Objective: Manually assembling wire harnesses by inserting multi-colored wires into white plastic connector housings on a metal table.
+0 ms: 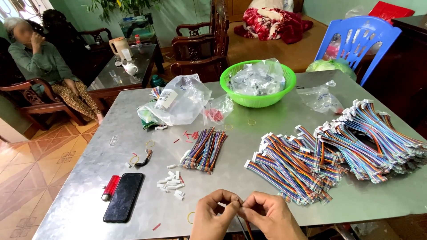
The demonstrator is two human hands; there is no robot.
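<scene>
Both hands, left (pixel 215 216) and right (pixel 271 216), pinch thin wires (pixel 243 224) between closed fingers, near the phone (pixel 124 197).

Left hand (pixel 214 217) low, knuckles up, fingers curled inward, thumb and forefinger pinched at tips. Right hand (pixel 270 215) just beside it, mirrored, fingers bent, fingertips meeting left fingertips. Both wrists angled inward, forearms cut off below.

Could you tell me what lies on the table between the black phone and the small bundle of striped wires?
In the head view, a scatter of small white connectors lies between the black phone and the wire bundle.
</scene>
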